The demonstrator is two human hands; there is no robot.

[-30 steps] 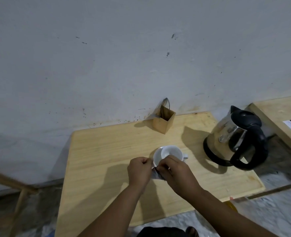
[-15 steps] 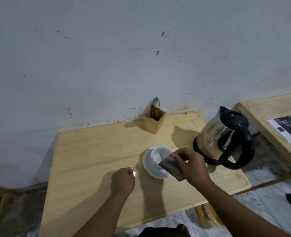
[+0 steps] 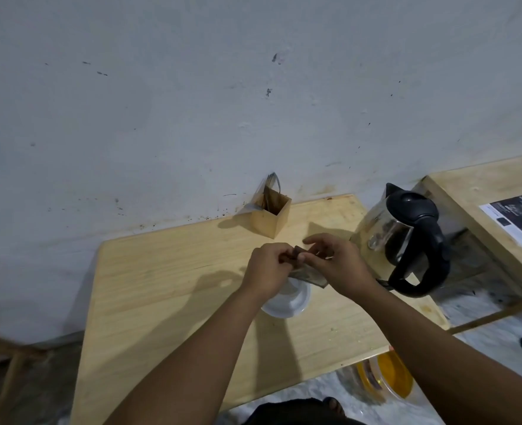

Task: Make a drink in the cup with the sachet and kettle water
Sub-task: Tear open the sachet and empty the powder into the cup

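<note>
Left hand: I see my left hand [image 3: 267, 266] curled closed, fingers pinching the left end of the sachet [image 3: 307, 273] just above the cup.
Right hand: my right hand [image 3: 341, 265] grips the other end of the sachet between thumb and forefinger, the remaining fingers arched over it; the two hands almost touch at the fingertips.
Sachet: a small dark packet with a paler lower part, held roughly level between both hands. I cannot tell from here whether its top is torn open, nor whether anything is falling out of it.
Cup: the white cup [image 3: 293, 291] sits directly under the hands, mostly hidden by them; only part of its rim shows.
Saucer: a white saucer [image 3: 287, 306] lies beneath the cup, near the middle of the table.
Kettle: the steel kettle [image 3: 404, 243] with black lid and handle stands upright to my right of the cup, close behind my right hand, handle turned toward the table's right edge.
Table: the pale wooden table [image 3: 161, 280] is pushed against the wall [image 3: 192, 102], which is grey and speckled with marks.
Box: a small wooden box [image 3: 272, 217] stands at the back of the table by the wall, with cutlery standing in it.
Second table: another wooden surface [image 3: 480, 191] stands to the right, carrying a printed sheet [image 3: 519, 222].
Floor: a yellow-lidded container [image 3: 385, 378] sits below the table's near right corner.
</note>
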